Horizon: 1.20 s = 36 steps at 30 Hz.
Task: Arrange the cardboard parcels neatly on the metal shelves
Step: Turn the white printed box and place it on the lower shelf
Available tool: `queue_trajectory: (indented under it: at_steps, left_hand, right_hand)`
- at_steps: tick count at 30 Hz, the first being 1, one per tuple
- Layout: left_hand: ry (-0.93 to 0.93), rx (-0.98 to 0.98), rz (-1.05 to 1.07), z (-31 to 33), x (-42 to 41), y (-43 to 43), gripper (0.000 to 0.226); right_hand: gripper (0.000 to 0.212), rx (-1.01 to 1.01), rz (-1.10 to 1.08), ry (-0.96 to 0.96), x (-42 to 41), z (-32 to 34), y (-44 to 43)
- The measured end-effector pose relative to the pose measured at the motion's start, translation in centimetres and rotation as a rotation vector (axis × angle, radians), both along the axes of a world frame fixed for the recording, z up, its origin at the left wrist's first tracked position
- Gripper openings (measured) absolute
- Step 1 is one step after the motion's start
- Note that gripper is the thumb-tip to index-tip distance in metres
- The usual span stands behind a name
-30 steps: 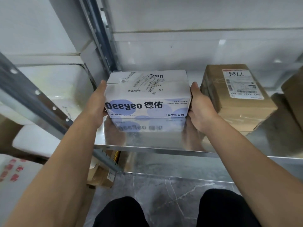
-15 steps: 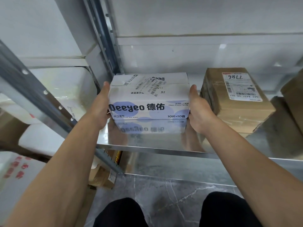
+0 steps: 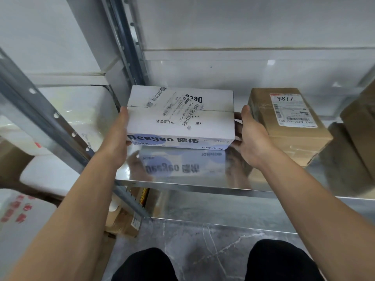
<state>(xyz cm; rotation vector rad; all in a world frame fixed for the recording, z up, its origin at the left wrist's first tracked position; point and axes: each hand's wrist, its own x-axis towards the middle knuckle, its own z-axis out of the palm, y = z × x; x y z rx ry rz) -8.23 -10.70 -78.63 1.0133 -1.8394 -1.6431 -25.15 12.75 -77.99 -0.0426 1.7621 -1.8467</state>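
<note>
A white cardboard parcel (image 3: 180, 120) printed "Deeyeo", with a barcode label on top, lies on the shiny metal shelf (image 3: 182, 175) near its left upright. My left hand (image 3: 116, 136) presses flat against the parcel's left side, fingers straight along it and thumb at the front lower corner. On the right side, my right hand (image 3: 251, 136) lies with its fingers spread and touching the box. A brown cardboard parcel (image 3: 288, 126) labelled "7786" sits on the shelf just right of my right hand.
A grey perforated upright (image 3: 129, 41) stands behind the white parcel, and a slanted rail (image 3: 46, 118) runs at left. More brown boxes (image 3: 361, 122) crowd the shelf's right end. Small boxes (image 3: 125, 222) lie on the marble floor below; white packages (image 3: 24, 216) sit at lower left.
The white parcel's top face shows more and its front less. My right hand's fingers have spread and loosened against the side. The view has shifted slightly.
</note>
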Motion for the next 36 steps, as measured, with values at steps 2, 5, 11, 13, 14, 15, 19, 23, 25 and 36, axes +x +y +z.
queue_trajectory:
  at_steps: [2,5,11,13,14,15,19,23,25,36]
  left_hand:
    - [-0.014,-0.081,-0.026,0.0,0.5,0.2,0.031]
    - [0.058,0.025,-0.048,0.6,0.7,0.5,0.043]
    - [0.099,0.087,-0.001,1.0,0.7,1.0,0.060]
    - [0.109,0.099,0.035,1.1,0.5,1.2,0.058]
    - [0.121,0.101,0.041,1.1,0.5,1.4,0.058]
    - [0.135,0.106,0.044,1.1,0.6,1.7,0.057]
    - [0.186,0.152,0.050,1.0,0.9,2.2,0.061]
    - [0.207,0.201,0.007,0.9,1.1,2.1,0.071]
    - [0.238,0.220,-0.010,1.0,1.0,2.2,0.073]
    - [0.329,0.281,-0.066,0.8,1.0,2.9,0.076]
  right_hand:
    - [0.046,-0.029,-0.009,-0.003,-0.1,0.2,0.1]
    - [0.042,-0.091,-0.026,-0.028,0.2,0.6,0.2]
    - [0.047,-0.185,-0.037,-0.024,0.2,0.2,0.2]
    - [0.049,-0.202,-0.043,-0.035,0.4,0.2,0.3]
    - [0.050,-0.211,-0.045,-0.037,0.6,0.2,0.4]
    - [0.050,-0.218,-0.051,-0.040,0.8,0.2,0.5]
    - [0.041,-0.232,-0.116,-0.068,1.2,0.3,0.2]
    - [0.041,-0.257,-0.138,-0.096,1.5,0.4,-0.1]
    - [0.044,-0.256,-0.122,-0.095,1.8,0.5,-0.1]
    - [0.053,-0.167,-0.103,-0.032,2.7,0.5,-0.3]
